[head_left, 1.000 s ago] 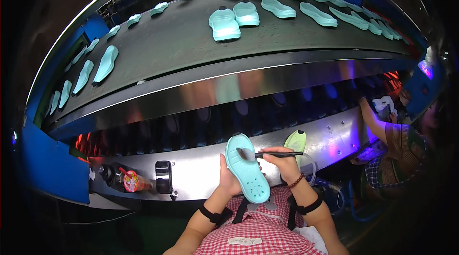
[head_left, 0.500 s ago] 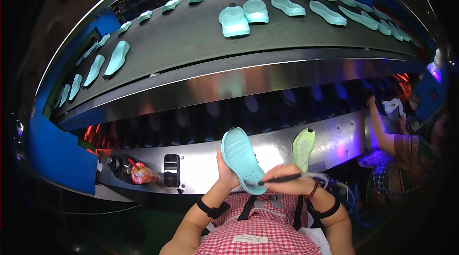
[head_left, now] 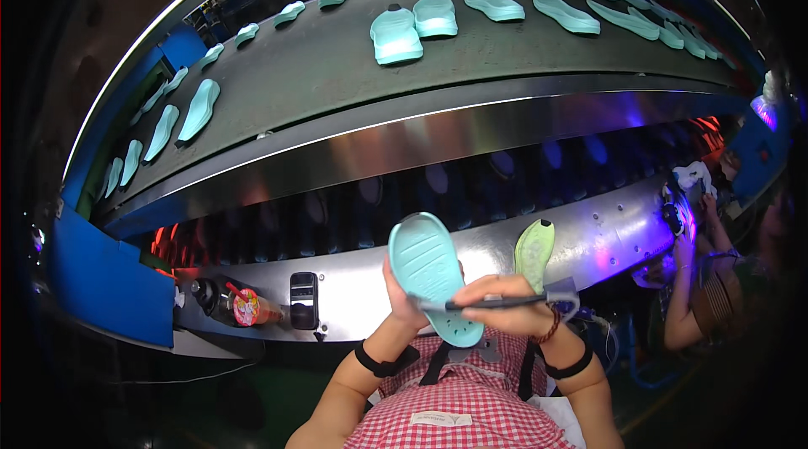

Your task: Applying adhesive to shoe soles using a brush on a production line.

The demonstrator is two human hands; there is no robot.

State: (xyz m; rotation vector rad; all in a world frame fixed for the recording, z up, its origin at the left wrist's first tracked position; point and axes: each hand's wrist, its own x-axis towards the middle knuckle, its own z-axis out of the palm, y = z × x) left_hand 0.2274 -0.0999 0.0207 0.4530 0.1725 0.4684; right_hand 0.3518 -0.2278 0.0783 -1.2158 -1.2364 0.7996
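Note:
My left hand grips a light blue shoe sole by its left edge, fingers curled behind it. The sole is tilted up in front of my apron, with ridges on its upper half and small holes near its lower end. In my right hand is a slim dark pen-like tool with a greyish loop at its rear. Its tip lies over the lower half of the sole; whether it touches cannot be made out. Just beyond my right hand a yellow-green sole rests on the metal ledge.
A conveyor belt carrying several light blue soles runs across the back. On the ledge at left are a dark bottle, a lidded cup and a black phone. Co-workers sit at right and across the belt.
My right hand has shifted the tool up from the sole's lower end, and the sole has turned slightly. The belt's soles have moved left. Across it, a gloved hand has lifted one.

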